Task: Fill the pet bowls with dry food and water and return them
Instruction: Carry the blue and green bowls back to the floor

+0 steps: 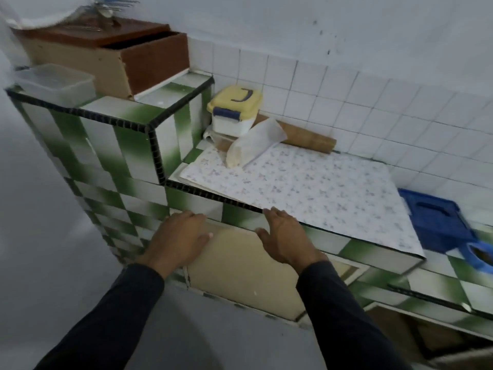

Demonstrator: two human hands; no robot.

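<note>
Seemingly early in task — no pet bowls visible, nothing filled. Left hand (179,236) and right hand (284,237) both spread, empty, held before beige cupboard panel (240,273) under tiled worktop (240,214). Yellow-lidded container (234,110) at back — contents unknown. Filling and returning all remain.

Both arms w/ long dark navy sleeves (128,303) to wrists, hands bare.
</note>
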